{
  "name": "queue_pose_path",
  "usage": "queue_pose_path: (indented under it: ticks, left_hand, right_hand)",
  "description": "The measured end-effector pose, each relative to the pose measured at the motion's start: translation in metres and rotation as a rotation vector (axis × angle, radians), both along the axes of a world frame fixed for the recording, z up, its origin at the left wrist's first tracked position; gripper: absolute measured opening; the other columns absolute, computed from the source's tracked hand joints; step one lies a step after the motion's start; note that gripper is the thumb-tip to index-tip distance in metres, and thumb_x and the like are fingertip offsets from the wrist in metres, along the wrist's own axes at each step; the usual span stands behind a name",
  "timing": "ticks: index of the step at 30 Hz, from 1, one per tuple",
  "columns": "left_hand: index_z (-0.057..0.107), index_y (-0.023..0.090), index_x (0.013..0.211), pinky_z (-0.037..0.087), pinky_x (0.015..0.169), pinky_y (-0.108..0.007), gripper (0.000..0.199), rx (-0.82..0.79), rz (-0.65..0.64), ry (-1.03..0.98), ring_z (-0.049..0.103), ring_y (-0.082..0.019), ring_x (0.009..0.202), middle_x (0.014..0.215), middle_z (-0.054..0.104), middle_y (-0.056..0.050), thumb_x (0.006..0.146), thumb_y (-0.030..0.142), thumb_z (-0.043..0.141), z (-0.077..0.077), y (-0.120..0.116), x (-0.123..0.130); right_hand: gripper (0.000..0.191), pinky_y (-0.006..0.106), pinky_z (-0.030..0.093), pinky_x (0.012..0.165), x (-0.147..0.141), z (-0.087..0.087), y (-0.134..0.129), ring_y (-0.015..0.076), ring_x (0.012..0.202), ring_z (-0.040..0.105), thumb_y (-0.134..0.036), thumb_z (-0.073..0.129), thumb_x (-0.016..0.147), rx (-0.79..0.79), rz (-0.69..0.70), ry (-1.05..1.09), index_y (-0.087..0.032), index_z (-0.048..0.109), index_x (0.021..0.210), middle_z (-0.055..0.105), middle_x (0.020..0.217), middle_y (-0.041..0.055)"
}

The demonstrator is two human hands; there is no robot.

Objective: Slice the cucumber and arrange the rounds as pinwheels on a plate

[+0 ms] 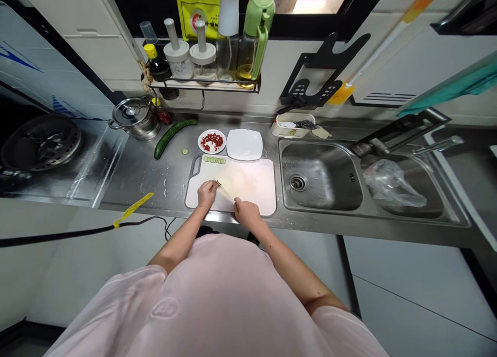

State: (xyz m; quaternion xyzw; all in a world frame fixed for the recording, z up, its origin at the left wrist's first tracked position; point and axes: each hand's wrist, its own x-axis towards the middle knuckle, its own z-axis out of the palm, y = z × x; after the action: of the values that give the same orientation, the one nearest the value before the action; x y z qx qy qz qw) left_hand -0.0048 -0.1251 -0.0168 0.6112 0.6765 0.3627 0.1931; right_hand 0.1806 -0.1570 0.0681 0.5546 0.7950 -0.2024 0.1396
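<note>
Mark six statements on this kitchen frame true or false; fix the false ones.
1. The right hand grips what looks like a knife. True.
2. The left hand is on the green-topped bottle. False: the left hand is over the cutting board, by the knife's far end.
3. The cucumber slices lie in a row on the cutting board. True.
4. The red pieces are on the rectangular plate. False: the red pieces are on the round plate.
5. A plastic bag lies in the right sink basin. True.
6. The long cucumber is in the left sink basin. False: it lies on the counter.
</note>
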Motion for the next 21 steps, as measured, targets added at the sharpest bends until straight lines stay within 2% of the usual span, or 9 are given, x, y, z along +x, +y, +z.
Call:
queue_pose_path:
  ticks: [9, 21]
  left_hand:
    - [0.064, 0.021, 0.077, 0.045, 0.083, -0.027, 0.02, -0.029, -0.003, 0.035, 0.062, -0.016, 0.089, 0.09, 0.069, -0.004, 0.088, 0.028, 0.048, 0.001, 0.0, 0.0]
    - [0.063, 0.021, 0.076, 0.045, 0.08, -0.025, 0.02, -0.011, -0.02, 0.033, 0.061, -0.015, 0.089, 0.089, 0.068, -0.004, 0.087, 0.028, 0.048, 0.001, 0.0, -0.001]
  right_hand:
    - [0.026, 0.028, 0.041, 0.072, -0.003, 0.001, -0.003, 0.0215, 0.087, 0.066, -0.023, 0.027, 0.099, -0.017, 0.0, -0.031, -0.018, 0.049, 0.112, 0.068, 0.092, 0.0112]
    - [0.022, 0.027, 0.042, 0.071, -0.005, -0.01, -0.003, 0.0222, 0.088, 0.066, -0.016, 0.032, 0.095, -0.012, 0.004, -0.008, -0.016, 0.05, 0.109, 0.069, 0.09, 0.0113]
